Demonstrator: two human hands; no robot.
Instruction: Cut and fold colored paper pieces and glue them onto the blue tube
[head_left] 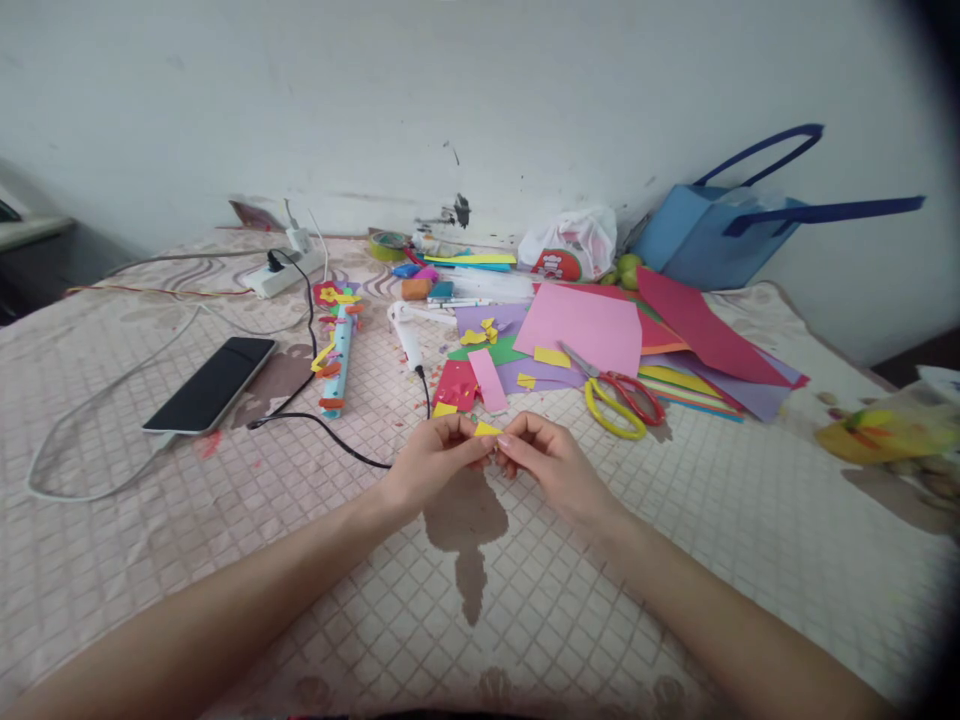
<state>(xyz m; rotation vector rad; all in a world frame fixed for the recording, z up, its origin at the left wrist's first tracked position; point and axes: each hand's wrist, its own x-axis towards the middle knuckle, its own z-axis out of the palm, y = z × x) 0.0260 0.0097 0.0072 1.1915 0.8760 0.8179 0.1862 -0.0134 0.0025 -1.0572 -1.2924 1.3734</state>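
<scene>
A small yellow paper piece (487, 429) is pinched between the fingertips of my left hand (442, 447) and my right hand (541, 452), above the checked cloth at the centre. The two hands nearly touch. Just beyond them lie a pink strip (488, 380), red paper scraps (455, 385) and yellow pieces (552, 356) on purple paper. Scissors (616, 402) with yellow and red handles rest right of the hands. Left of the scraps is a white glue gun (408, 338) with a black cord.
A decorated blue strip (340, 355) and a phone (214, 385) on a cable lie left, below a power strip (285, 273). Coloured sheets (585, 325), a white bag (570, 243) and a blue bag (697, 240) are behind right. A plastic bag (892, 430) sits far right.
</scene>
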